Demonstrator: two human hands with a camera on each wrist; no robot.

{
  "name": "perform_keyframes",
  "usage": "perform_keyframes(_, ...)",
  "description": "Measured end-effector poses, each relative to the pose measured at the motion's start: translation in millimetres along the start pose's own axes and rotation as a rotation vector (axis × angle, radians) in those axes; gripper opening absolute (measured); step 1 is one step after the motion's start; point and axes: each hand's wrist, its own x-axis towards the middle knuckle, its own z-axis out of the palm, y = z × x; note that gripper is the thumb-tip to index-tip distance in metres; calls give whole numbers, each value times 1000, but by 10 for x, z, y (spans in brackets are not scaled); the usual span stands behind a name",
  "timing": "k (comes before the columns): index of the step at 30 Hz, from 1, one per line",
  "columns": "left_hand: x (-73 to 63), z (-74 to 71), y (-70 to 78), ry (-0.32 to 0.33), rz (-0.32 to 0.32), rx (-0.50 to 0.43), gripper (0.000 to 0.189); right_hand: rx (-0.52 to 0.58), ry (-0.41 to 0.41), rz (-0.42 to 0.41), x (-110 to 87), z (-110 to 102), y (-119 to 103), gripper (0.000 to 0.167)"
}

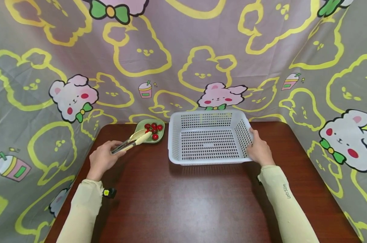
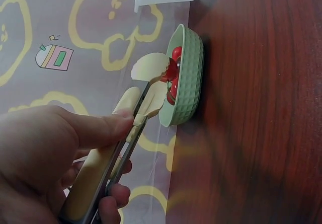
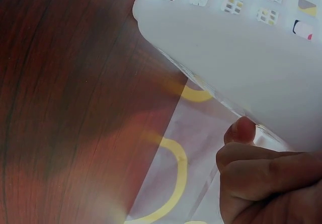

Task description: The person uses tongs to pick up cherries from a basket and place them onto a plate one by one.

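In the head view my left hand [image 1: 104, 158] grips a pair of tongs [image 1: 144, 137] with metal arms and cream-coloured tips. The tips reach over the near-left rim of a light green bowl [image 1: 140, 126] that holds several small round red fruits [image 1: 154, 136]. From the left wrist, the tong tips [image 2: 151, 67] stand a little apart beside the fruits [image 2: 177, 53]; whether they pinch one, I cannot tell. My right hand [image 1: 260, 148] holds the right side of a white perforated basket [image 1: 172, 145], thumb over the rim. Nothing lies inside the basket. Its outer wall [image 3: 216, 48] fills the right wrist view's upper right.
Both the bowl and the basket are at the back of a dark brown wooden table [image 1: 195, 202], side by side with a small gap. A patterned cloth [image 1: 159, 40] with cartoon animals rises behind and on both sides. Shadow lies under the basket's front edge.
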Motion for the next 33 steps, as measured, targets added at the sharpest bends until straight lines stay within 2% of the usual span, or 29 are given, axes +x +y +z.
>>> perform_keyframes(16,32,19,-13,-10,-1,17,40,5,8,-5,-5,-12,2,71)
perform_keyframes(24,7,14,-19,-41,-20,32,42,15,-1,-12,-3,12,13,73)
perform_keyframes(33,17,31,-18,-28,-12,29,41,10,3,-10,-17,6,15,72)
